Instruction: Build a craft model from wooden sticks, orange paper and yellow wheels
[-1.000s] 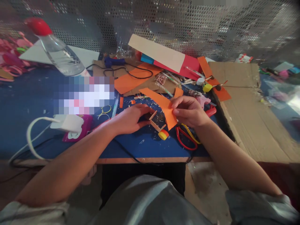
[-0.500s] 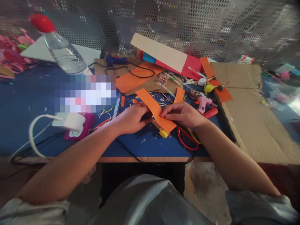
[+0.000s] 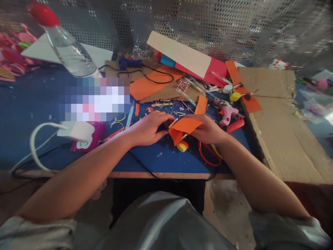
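Note:
My left hand (image 3: 151, 129) is closed with thumb and fingers around a small wooden-stick piece (image 3: 173, 123). A dark brown round part (image 3: 168, 123) of it shows between the fingertips. My right hand (image 3: 206, 129) grips an orange paper strip (image 3: 187, 125), its fingers partly hidden behind the paper. The strip is bent and tilted over the stick piece, covering most of it. Just below hangs or lies a yellow bottle cap (image 3: 182, 146); whether it is joined to the sticks I cannot tell. Red-handled scissors (image 3: 208, 156) lie below my right hand.
A pink glue gun (image 3: 228, 115) lies right of my hands. At the left stand a water bottle (image 3: 73, 57) and a purple power strip (image 3: 97, 135) with a white plug. Cardboard (image 3: 281, 128) covers the right side. Orange paper (image 3: 153, 84) and a blue tool (image 3: 130, 62) with a cord lie behind.
The orange strip, earlier lying flat and slanting across the stick piece, is now bent and turned up toward the right hand. The right hand has shifted behind the paper.

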A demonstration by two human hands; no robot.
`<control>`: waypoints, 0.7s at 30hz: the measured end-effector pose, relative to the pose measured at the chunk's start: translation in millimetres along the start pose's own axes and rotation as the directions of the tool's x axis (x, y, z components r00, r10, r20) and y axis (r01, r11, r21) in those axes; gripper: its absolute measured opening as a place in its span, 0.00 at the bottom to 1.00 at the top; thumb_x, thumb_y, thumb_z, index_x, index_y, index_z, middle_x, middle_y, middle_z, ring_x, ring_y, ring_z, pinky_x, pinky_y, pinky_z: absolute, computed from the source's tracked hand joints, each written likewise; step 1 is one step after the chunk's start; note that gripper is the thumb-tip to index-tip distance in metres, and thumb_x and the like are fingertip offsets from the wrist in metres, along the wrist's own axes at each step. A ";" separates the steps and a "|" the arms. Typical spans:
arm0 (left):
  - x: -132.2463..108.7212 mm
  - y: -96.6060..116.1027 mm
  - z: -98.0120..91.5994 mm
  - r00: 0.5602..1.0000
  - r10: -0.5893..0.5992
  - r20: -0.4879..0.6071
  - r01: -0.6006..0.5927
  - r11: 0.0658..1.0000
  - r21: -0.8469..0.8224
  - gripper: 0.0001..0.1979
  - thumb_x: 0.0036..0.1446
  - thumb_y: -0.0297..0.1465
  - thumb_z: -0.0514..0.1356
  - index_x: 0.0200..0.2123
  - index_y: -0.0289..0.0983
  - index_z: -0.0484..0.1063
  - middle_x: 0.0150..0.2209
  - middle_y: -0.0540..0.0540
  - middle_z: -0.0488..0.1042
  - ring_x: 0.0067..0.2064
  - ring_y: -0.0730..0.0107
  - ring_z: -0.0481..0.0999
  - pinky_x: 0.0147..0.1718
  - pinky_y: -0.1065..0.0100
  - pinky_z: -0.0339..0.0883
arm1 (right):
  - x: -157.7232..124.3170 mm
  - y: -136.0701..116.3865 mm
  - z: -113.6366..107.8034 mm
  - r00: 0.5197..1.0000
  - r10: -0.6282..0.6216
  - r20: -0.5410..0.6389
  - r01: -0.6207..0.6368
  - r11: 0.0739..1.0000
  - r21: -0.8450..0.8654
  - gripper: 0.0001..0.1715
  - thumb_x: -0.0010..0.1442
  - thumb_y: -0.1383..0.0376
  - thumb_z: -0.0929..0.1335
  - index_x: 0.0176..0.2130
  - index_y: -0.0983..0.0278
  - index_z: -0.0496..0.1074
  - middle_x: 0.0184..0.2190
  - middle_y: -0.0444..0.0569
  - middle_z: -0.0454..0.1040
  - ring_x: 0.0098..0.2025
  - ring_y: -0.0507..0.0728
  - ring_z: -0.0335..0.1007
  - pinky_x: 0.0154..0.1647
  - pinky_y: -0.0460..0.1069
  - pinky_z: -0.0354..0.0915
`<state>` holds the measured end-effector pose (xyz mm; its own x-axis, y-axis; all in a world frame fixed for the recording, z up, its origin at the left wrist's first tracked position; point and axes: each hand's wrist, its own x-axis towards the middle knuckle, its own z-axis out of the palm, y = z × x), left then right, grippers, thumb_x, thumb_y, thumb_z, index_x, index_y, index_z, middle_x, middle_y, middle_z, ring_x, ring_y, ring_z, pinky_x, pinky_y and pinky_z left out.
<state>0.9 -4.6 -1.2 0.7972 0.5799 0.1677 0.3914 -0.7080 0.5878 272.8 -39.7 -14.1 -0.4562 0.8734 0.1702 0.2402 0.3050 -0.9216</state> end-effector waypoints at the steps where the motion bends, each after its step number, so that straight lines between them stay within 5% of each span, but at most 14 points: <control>1: -0.1 0.0 0.1 1.000 -0.009 0.001 0.009 1.000 -0.014 0.18 0.70 0.33 0.63 0.61 0.38 0.76 0.53 0.39 0.83 0.56 0.51 0.80 0.59 0.52 0.73 | -0.6 1.4 0.7 1.000 0.015 0.001 -0.015 1.000 -0.002 0.18 0.66 0.48 0.79 0.42 0.60 0.88 0.38 0.50 0.87 0.38 0.59 0.81 0.42 0.52 0.76; 7: -1.8 -1.2 2.5 0.999 -0.038 -0.024 0.034 0.988 -0.153 0.17 0.71 0.34 0.64 0.61 0.39 0.75 0.52 0.42 0.84 0.54 0.57 0.82 0.59 0.56 0.74 | -2.0 1.0 2.4 0.985 0.172 0.029 -0.174 0.977 0.120 0.11 0.59 0.56 0.83 0.40 0.58 0.88 0.40 0.48 0.89 0.42 0.61 0.85 0.48 0.55 0.81; 12: -1.4 -4.2 3.1 0.997 -0.047 -0.058 0.030 0.965 -0.260 0.23 0.72 0.36 0.64 0.66 0.37 0.71 0.60 0.37 0.81 0.58 0.54 0.82 0.61 0.54 0.76 | -0.3 -5.2 0.5 0.973 0.226 -0.050 -0.215 0.962 0.168 0.17 0.54 0.53 0.86 0.38 0.60 0.86 0.35 0.48 0.86 0.35 0.57 0.81 0.39 0.51 0.78; 21: 1.0 2.7 4.8 0.989 -0.060 -0.134 -0.025 0.829 -0.558 0.21 0.73 0.34 0.66 0.64 0.37 0.69 0.52 0.40 0.79 0.54 0.64 0.81 0.59 0.59 0.76 | -0.6 -13.5 6.6 0.984 0.176 0.019 -0.170 0.914 0.368 0.18 0.54 0.56 0.87 0.38 0.61 0.86 0.36 0.49 0.87 0.37 0.56 0.84 0.44 0.51 0.81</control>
<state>5.0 -7.9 -3.3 0.7034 0.6704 0.2364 0.0483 -0.3769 0.9250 264.2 -46.9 -4.0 -0.4228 0.9062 -0.0013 -0.0182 -0.0099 -0.9998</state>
